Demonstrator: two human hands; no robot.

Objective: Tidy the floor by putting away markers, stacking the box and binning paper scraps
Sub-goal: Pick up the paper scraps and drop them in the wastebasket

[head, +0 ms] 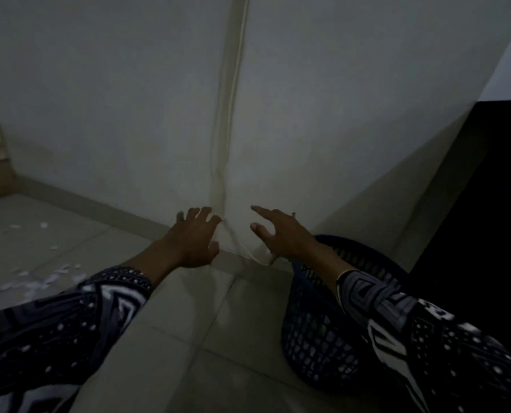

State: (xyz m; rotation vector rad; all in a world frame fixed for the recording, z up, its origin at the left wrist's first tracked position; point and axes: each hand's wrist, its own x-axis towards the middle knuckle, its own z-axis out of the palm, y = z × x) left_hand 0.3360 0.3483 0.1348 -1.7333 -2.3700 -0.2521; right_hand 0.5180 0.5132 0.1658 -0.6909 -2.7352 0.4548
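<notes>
Hands: left hand (193, 242) and right hand (278, 234) spread, empty, above the floor (218, 338).
Bin (317, 338): under right arm.
Left to do: scraps (39, 281) litter floor.
Markers: none visible.

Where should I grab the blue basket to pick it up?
Probably by the top rim of the blue basket, coming from above. It stands upright on the floor under the right arm, mouth up, so the rim is the reachable edge. Both the left hand and right hand are free.
</notes>
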